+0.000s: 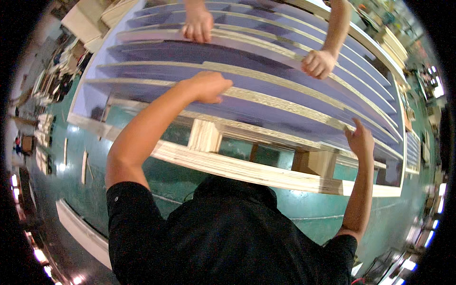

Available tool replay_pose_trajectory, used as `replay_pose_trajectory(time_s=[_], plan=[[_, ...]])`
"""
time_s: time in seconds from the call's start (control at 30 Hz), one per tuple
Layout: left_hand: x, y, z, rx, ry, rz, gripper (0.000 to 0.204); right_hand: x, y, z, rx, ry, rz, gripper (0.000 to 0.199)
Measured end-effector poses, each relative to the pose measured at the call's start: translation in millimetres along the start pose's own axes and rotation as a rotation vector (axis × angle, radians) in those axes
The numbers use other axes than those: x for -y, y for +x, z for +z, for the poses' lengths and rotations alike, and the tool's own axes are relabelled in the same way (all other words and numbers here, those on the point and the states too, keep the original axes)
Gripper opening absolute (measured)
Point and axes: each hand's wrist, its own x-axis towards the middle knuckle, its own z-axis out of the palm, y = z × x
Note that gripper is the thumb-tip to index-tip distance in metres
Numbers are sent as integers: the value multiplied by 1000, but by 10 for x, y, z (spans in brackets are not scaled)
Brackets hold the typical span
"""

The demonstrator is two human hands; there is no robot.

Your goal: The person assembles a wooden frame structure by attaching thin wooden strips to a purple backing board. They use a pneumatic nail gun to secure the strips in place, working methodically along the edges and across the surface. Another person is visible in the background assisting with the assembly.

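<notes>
Several long, purple-faced chipboard panels (280, 103) look seated beneath grip; remainder unclear.
Left hand (207, 87) curled, hold unclear; right hand (361, 140) spread.

The floor (304, 206) is green and glossy and reflects overhead light as pale patches. A thin white line (318, 218) crosses it. At the lower left, 1 long pale board (83, 232) lies on the floor. Farther up, 2 narrow wood strips (84, 166) lie near stacked timber (43, 137). Large pale panels (85, 23) occupy the upper left; a board stack (393, 45) occupies the upper right. A slatted unit (412, 152) is positioned at the right. Bright lights (437, 83) line both outer edges; detail there is blurred.
</notes>
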Motion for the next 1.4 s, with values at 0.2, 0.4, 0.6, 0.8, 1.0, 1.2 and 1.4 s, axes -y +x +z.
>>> replay_pose_trajectory(time_s=[0.2, 0.4, 0.6, 0.8, 1.0, 1.2, 1.4], plan=[[-129, 253, -608, -288, -103, 30, 63, -70, 749, -102, -362, -71, -378, 75], [169, 1004, -329, -543, 122, 127, 58, -56, 1396, 129, -33, -2, -411, 56], [199, 1170, -397, -191, -45, 38, 51, -230, 1467, 303, -7, 63, -529, 41], [183, 1022, -264, -167, -15, 34, 47, -166, 1255, 283, 17, 134, -460, 38], [206, 1033, -143, -246, 11, 155, 38, -285, 1172, 436, -130, -34, -501, 25], [69, 1019, -128, -215, 29, 91, 44, -278, 1117, 495, -155, 14, -480, 38], [143, 1048, 5, -268, 44, 51, 48, -1038, 1183, 511, -365, 145, -289, 74]])
